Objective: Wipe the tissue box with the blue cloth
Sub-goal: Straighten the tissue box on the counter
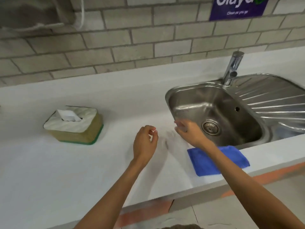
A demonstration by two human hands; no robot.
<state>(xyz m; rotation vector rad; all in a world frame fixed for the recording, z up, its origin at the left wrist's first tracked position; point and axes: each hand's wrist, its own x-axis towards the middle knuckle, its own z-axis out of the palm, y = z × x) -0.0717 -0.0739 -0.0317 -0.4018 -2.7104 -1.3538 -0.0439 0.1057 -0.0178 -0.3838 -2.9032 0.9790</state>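
Tissue box (73, 125): I see it on the white desk (49, 171), well left of both hands.
Blue cloth (206, 161): flat at the desk's front edge, under my right forearm.
Left hand (145, 141): fingers curled, holding nothing.
Right hand (189, 131): blurred beside the sink (214, 100); I cannot tell its fingers.

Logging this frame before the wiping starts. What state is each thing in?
Tissue box: upright on the counter, a tissue sticking out, untouched.
Blue cloth: folded flat at the counter edge, under the right forearm, not held.
Left hand: empty, fingers loosely curled.
Right hand: empty, blurred, over the sink edge.
Sink: empty.
Tap: no water running.
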